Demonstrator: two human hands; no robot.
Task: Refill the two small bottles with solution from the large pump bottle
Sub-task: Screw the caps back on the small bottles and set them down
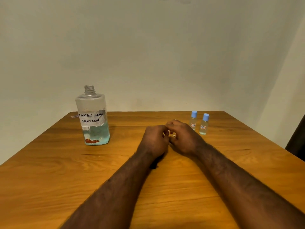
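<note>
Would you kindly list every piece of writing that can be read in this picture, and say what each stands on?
"CONTACT LENS SOLUTION": handwritten on the torn white label of the large bottle; a tear breaks the last letter of the first word.
Farther small bottle: red-framed label, characters too small to read.
Nearer small bottle: red-framed label, also too small to read.
Red scrap low on the large bottle: no legible text.

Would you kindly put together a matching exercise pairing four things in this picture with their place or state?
1 large bottle
2 small bottles
3 left hand and right hand
4 table

a blue caps on, far right
b wooden, bearing the bottles
c neck uncapped, far left
d fingers curled, close together mid-table

Pairs: 1-c, 2-a, 3-d, 4-b
</note>
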